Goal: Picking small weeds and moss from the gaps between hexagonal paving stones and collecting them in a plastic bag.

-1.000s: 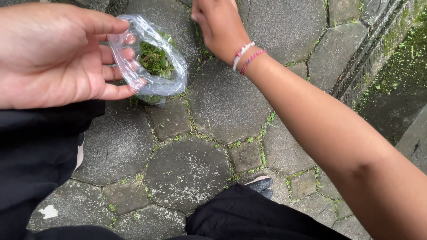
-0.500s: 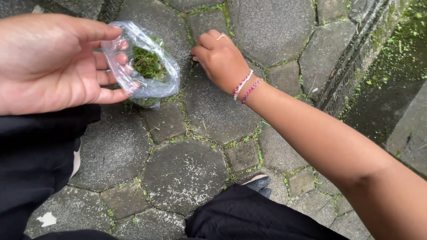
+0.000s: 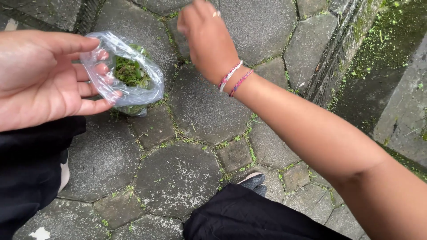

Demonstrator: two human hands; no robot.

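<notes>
- The left hand point(image 3: 42, 80) is holding a clear plastic bag point(image 3: 124, 73) open with its fingers; green plant bits point(image 3: 130, 72) are lying inside.
- The right hand point(image 3: 207, 40), wearing thread bracelets point(image 3: 233, 79), is hovering over the stone paving point(image 3: 178, 173) beside the bag, fingers curled; I cannot tell if it is gripping something.
- Moss is growing in the paving joints.

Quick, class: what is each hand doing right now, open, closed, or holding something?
Left hand: open, fingers inside the mouth of the clear bag of greens, holding it.
Right hand: fingers curled; whether it holds anything cannot be told.
</notes>
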